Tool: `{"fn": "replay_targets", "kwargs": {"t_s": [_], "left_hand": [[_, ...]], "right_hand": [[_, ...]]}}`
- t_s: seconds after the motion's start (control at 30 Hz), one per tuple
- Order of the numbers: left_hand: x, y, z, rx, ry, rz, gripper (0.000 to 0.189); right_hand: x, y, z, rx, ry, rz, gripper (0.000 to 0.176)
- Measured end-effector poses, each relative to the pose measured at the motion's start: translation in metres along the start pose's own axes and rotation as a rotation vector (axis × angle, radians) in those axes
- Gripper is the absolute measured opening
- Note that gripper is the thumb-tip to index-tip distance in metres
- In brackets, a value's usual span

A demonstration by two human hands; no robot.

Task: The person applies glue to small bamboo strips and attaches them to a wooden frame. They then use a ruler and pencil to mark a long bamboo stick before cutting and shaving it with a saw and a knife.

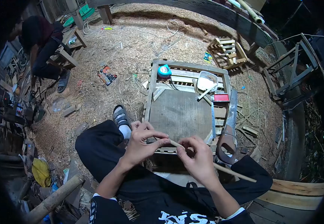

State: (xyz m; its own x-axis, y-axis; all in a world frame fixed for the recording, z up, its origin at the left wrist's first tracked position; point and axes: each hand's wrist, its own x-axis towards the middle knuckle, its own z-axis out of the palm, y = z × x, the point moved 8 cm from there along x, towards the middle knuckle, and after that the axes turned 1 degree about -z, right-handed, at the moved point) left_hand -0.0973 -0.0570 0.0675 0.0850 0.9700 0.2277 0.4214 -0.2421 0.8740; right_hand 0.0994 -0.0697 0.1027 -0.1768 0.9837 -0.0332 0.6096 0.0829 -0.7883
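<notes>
My left hand [143, 143] pinches the end of a thin wooden stick [176, 143] between thumb and fingers. My right hand [198, 156] grips the same stick a little to the right, fingers bent round it. A pale rod [236, 173] shows past my right hand, slanting down over my leg; it looks like the stick's other end, though my palm hides the join. Both hands are above the near edge of a slatted wooden crate [152, 82] topped by a dark flat board [180, 112]. Close to my right hand, a handsaw [227, 143] leans along the crate's right side.
On the crate are a blue tape measure [164, 71], a plastic tub [207, 80] of white stuff with a flat stick, and a red rectangular piece [221, 98]. A small slatted crate [227, 52] lies beyond. Another person [44, 48] sits at left. Shavings cover the floor.
</notes>
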Motion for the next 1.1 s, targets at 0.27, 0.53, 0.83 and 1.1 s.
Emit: {"fn": "replay_targets", "kwargs": {"t_s": [0.27, 0.53, 0.83, 1.1], "left_hand": [[0.012, 0.015, 0.006, 0.046, -0.019, 0.055, 0.018], [0.017, 0.013, 0.014, 0.037, -0.031, 0.057, 0.020], [0.017, 0.010, 0.018, 0.076, -0.029, 0.049, 0.021], [0.019, 0.012, 0.017, 0.059, -0.046, 0.030, 0.020]], "right_hand": [[-0.004, 0.034, 0.024, 0.698, -0.397, 0.346, 0.019], [-0.009, 0.040, 0.026, 0.899, -0.406, 0.528, 0.015], [-0.008, 0.046, 0.032, 0.897, -0.357, 0.538, 0.018], [-0.011, 0.044, 0.032, 0.882, -0.354, 0.505, 0.021]]}}
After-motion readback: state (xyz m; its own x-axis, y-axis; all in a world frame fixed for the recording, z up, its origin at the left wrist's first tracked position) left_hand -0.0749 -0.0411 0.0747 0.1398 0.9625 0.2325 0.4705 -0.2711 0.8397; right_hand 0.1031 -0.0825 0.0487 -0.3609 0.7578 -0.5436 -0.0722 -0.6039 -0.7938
